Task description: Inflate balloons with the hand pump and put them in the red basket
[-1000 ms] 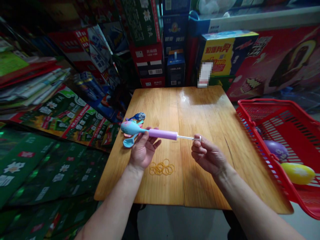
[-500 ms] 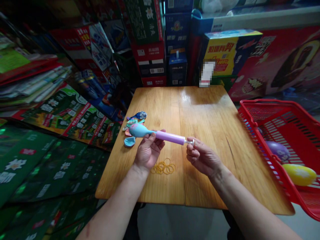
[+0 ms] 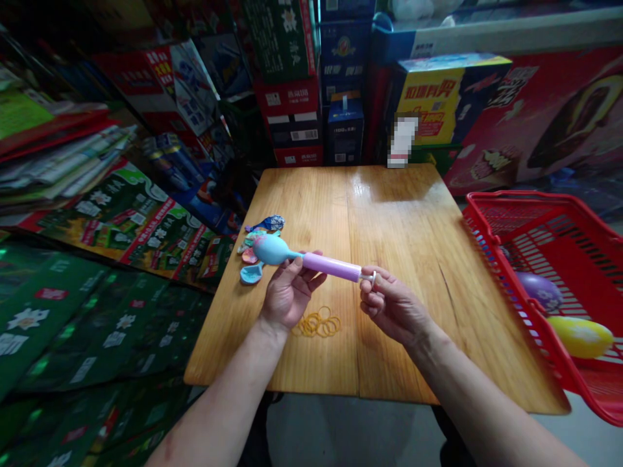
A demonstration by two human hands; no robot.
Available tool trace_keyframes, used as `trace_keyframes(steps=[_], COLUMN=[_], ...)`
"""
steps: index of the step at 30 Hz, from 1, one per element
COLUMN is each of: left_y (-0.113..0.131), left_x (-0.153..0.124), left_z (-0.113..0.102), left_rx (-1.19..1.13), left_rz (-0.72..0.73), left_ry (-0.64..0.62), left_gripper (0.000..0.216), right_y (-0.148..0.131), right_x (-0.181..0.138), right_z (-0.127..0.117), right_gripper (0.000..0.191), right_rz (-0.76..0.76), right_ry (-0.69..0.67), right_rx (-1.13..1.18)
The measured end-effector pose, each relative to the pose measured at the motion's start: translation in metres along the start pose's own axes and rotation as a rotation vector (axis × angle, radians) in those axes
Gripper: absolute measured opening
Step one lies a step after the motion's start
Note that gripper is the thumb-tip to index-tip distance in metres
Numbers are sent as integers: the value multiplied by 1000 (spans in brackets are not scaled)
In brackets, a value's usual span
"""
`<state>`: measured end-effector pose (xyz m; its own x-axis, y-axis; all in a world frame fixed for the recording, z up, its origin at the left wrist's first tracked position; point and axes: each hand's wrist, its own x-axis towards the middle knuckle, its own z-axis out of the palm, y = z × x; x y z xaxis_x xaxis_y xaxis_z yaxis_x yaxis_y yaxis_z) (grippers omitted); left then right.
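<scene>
A purple balloon pump (image 3: 333, 267) is held level above the table between my two hands. My left hand (image 3: 291, 292) is closed round its nozzle end, pinching the neck of a partly inflated light-blue balloon (image 3: 271, 250) there. With closed fingers, my right hand (image 3: 392, 299) grips the white plunger handle (image 3: 374, 279), which sits near the pump's body. Beyond the inflating balloon lie several limp balloons, among them a dark blue one (image 3: 273, 222) and a light-blue one (image 3: 251, 274). Yellow rubber bands (image 3: 318, 323) lie in a loose pile near my left wrist.
The wooden table (image 3: 399, 227) stands in front of me. At its right edge, a red basket (image 3: 506, 259) holds a purple balloon (image 3: 538, 290) and a yellow balloon (image 3: 581, 337). Green cartons (image 3: 97, 331) crowd the left side. Stacked boxes (image 3: 345, 130) stand behind the table.
The light-blue balloon on the pump has grown slightly fuller. The plunger handle has moved a little closer to the pump's body with my right hand.
</scene>
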<state>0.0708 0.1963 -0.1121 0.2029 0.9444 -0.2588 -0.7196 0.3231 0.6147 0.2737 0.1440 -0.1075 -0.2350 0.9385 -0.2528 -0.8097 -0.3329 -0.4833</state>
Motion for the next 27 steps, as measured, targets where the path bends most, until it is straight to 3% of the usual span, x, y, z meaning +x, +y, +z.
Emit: trace_keyframes(steps=[10, 14, 18, 27], left_y=[35, 14, -2, 39], left_x=[10, 0, 0, 14], left_z=[-5, -5, 1, -8], left_rx=[15, 17, -34, -8], left_rz=[187, 32, -21, 181], left_ry=[75, -3, 22, 63], left_gripper=[16, 14, 10, 16], right_y=[-33, -18, -4, -29], right_x=[-8, -4, 1, -5], right_z=[-5, -5, -3, -7], right_gripper=[20, 24, 25, 20], right_rz=[-43, -18, 15, 0], right_ry=[-1, 0, -4, -11], right_rx=[18, 58, 40, 49])
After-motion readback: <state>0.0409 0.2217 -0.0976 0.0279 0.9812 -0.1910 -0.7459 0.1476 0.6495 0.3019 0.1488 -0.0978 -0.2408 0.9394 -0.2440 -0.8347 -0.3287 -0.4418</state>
